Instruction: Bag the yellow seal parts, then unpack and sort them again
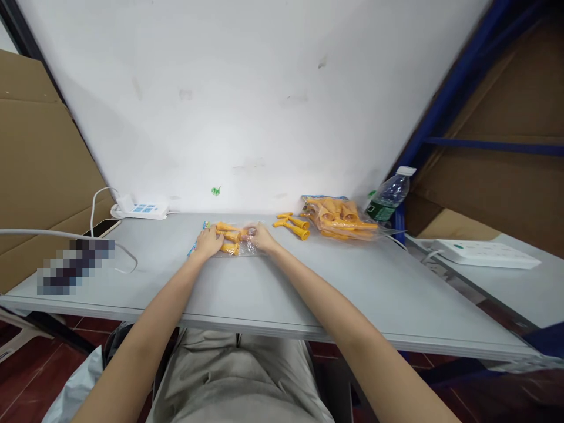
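A clear plastic bag (247, 248) with a blue printed strip at its left end lies flat on the grey table. Several yellow horn-shaped plastic pieces (230, 237) are inside it. My left hand (210, 241) grips the bag near the printed strip, with its fingers over the left ends of the pieces. At the bag's right end, my right hand (263, 237) has its fingers closed on the clear film; whether they also touch a piece is hard to see. Several loose yellow horns (296, 228) lie just right of my right hand.
A larger bag full of yellow horns (339, 217) lies at the back right, beside a tilted water bottle (390, 197). White power strips (147, 210) and cables are on the left and on the right-hand table. A phone (104, 228) lies at left. A white wall (264, 117) closes the back.
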The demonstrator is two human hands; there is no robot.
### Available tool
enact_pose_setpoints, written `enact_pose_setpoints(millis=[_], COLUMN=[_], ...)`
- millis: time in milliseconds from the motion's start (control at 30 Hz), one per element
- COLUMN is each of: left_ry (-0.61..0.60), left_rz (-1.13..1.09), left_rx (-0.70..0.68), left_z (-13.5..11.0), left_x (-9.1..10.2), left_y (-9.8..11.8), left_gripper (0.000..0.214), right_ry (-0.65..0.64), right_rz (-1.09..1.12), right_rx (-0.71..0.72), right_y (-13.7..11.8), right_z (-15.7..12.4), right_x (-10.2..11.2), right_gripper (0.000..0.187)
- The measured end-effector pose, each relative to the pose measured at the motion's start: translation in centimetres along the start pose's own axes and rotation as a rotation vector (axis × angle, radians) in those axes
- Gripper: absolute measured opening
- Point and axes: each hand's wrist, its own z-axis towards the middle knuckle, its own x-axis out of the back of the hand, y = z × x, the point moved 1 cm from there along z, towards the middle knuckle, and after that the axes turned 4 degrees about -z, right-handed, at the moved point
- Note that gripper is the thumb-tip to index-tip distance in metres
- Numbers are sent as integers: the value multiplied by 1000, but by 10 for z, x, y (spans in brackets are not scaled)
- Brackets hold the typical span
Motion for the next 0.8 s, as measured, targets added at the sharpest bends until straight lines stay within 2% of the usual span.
enact_pose_setpoints(millis=[67, 167, 367, 500, 633, 733, 800], left_ry=[-10, -47, -163, -130, -104, -104, -100], left_rz=[-54, -135, -183, -168, -175, -170, -164], left_rx=[-16, -54, -134, -209, -246, -257, -279], left_z=[6, 13, 22, 21, 17, 16, 16], left_x=[-1, -2, 1, -1, -6, -8, -10], left_y=[-1, -5, -17, -25, -30, -32, -34], left_gripper=[49, 51, 51, 49, 52, 53, 53], right_ry=[9, -1, -67, -108, -82, -67, -63], right_rz=[81, 76, 147, 296, 351, 324, 222], right_rx=[9, 32, 74, 43, -29, -24, 0], right_y=[6, 11, 5, -1, -2, 1, 3], right_z=[7, 12, 9, 4, 0, -1, 0], right_x=[-5, -9, -9, -8, -7, -8, -9], right_gripper=[16, 7, 6, 10, 18, 37, 42])
